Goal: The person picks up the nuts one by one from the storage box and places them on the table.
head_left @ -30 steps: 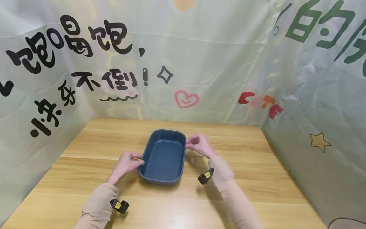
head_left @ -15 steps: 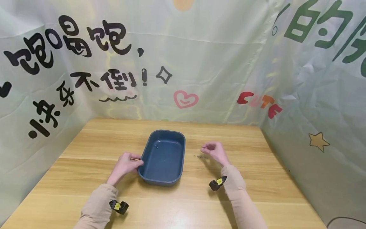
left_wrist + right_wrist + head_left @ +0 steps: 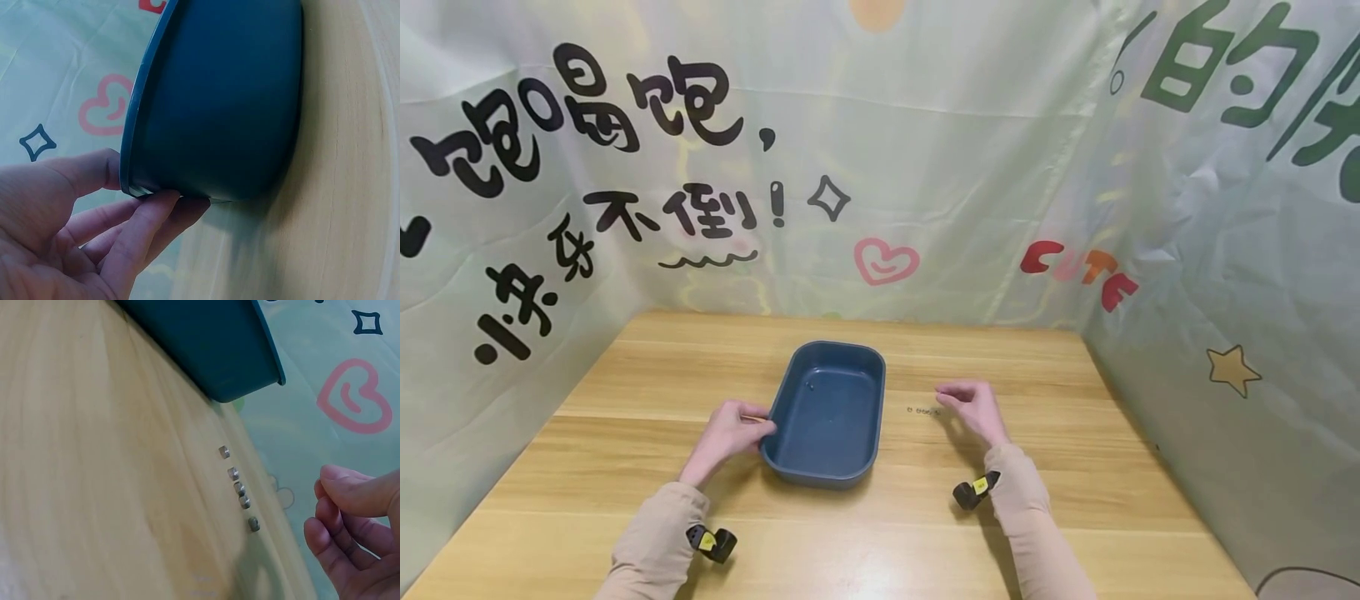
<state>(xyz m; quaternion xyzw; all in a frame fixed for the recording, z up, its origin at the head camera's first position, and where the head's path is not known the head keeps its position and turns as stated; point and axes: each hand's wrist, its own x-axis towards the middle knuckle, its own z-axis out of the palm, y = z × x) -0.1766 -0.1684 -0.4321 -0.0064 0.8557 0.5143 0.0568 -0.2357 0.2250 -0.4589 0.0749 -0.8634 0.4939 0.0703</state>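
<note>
The blue tray [image 3: 823, 425] rests on the table, with a small dark bit [image 3: 809, 386] inside near its far left. My left hand [image 3: 730, 433] pinches the tray's left rim; in the left wrist view the thumb of that hand [image 3: 81, 231] is on the rim and the fingers lie against the outer wall. Several small metal pieces [image 3: 923, 411] lie in a row right of the tray, and the right wrist view shows such a piece [image 3: 233, 474] closely. Beside the row's right end my right hand [image 3: 973, 408] hovers, fingers loosely bent, nothing visible in them.
The wooden table [image 3: 1075, 483] has printed cloth [image 3: 970, 167] behind it and on both sides. A small black device with a yellow label is strapped at each wrist, the left device [image 3: 711, 543] low over the table and the right device [image 3: 976, 490] higher.
My right hand has moved away from the tray's right rim to the right and slightly nearer, beside the metal pieces. My left hand has kept its hold on the tray.
</note>
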